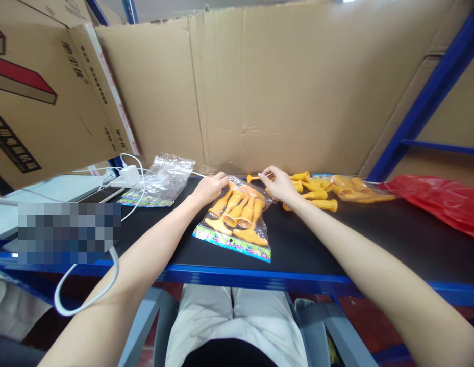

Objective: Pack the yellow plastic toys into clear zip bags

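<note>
In front of me on the black tabletop lies a clear plastic bag (237, 242) with a colourful printed strip along its near edge. Several orange-yellow plastic pieces (237, 209) are inside it, some tube-like with flared ends, some with curved T-shaped ends. My left hand (211, 188) pinches the bag's far left edge, fingers curled. Just beyond the bag's far right corner, my right hand (279, 186) closes thumb and fingers on a thin yellow plastic piece (252, 178). More loose yellow pieces (317, 195) lie beside and behind that hand.
An unfilled clear bag (164, 178) lies left, near a white charger (130, 176) with cables and a phone (102, 194). Rightward are another bag of yellow pieces (355, 188) and a red plastic bag (431, 199). Cardboard (282, 86) walls the back; a blue rail (259, 278) edges the front.
</note>
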Tool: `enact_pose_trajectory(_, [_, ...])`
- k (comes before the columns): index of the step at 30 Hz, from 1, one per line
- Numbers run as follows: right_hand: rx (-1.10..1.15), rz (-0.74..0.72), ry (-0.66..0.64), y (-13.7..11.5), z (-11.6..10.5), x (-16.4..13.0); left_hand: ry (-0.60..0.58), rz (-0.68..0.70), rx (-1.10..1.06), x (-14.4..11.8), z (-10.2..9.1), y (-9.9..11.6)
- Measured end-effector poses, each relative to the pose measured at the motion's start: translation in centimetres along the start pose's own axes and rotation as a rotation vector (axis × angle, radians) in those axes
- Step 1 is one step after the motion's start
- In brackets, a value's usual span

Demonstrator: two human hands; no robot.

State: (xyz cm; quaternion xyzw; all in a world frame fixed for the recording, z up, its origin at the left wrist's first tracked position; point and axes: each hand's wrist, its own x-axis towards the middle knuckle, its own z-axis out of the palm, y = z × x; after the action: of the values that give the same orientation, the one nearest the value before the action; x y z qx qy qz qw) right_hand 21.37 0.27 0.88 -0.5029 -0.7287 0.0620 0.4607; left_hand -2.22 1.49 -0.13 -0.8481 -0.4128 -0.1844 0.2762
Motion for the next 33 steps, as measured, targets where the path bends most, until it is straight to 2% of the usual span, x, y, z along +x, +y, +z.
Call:
enact_pose_trajectory(3, [0.089, 0.012, -0.118, 0.0, 0.4, -0.2, 0.004, 0.034, -0.005, 0.1, 0.2, 0.5])
enact_pose_trajectory(5, [0.17, 0.03, -0.292, 0.1, 0.7, -0.4, 0.0, 0.049, -0.022, 0.1, 0.4, 0.8])
enact_pose_trajectory(8, [0.311, 0.138, -0.526, -0.1, 0.8, -1.1, 0.002, 0.056, -0.064, 0.1, 0.6, 1.0])
enact_pose_trajectory(13, [0.54, 0.318, -0.76, -1.3, 0.3, -2.1, 0.052, 0.021, -0.101, 0.0, 0.9, 1.0])
enact_pose_trajectory(15, [0.609, 0.375, -0.813, -1.7, 0.3, -2.4, 0.062, 0.022, -0.128, 0.0, 0.9, 1.1])
enact_pose_trajectory(23, [0.677, 0.449, -0.734, -1.7, 1.2, -2.5, 0.02, 0.004, -0.305, 0.0, 0.8, 0.6])
enact_pose_trajectory(33, [0.847, 0.585, -0.673, -1.3, 1.2, -2.0, -0.103, -0.267, -0.348, -1.7, 3.5, -5.5])
